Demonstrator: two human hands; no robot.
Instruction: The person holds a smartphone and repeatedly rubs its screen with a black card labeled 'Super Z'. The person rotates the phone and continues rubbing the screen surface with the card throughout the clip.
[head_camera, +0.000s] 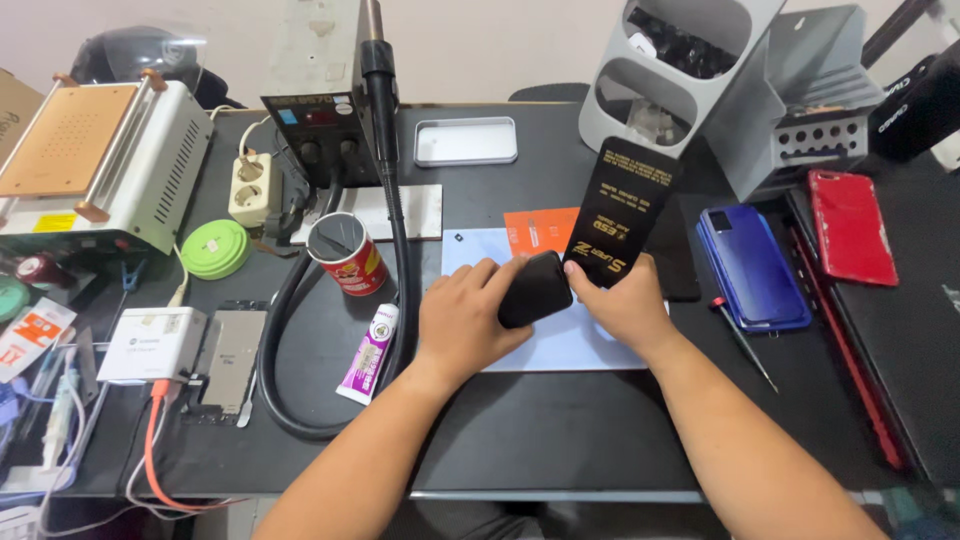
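Both hands meet over a pale blue rectangular work mat (560, 345) at the middle of the dark desk (520, 430). The left hand (462, 318) curls loosely, its fingers wrapped over the near-left corner of a small black glossy phone (535, 288), which lies tilted on the mat. The right hand (625, 300) pinches the lower end of a tall black cardboard sleeve with gold lettering (620, 215), holding it upright just beside the phone.

Two more phones lie to the right, well apart from the hands: one blue (752, 265), one red (852, 225). A thin screwdriver (742, 340) rests near the blue one.

There is one orange flat packet (540, 230) behind the mat, one white-and-purple glue tube (368, 352) left of the left hand, one red cylindrical can (345, 252) beyond it, and one round green tape case (214, 248) farther left. A silver rectangular tray (466, 141) sits at the desk's back.
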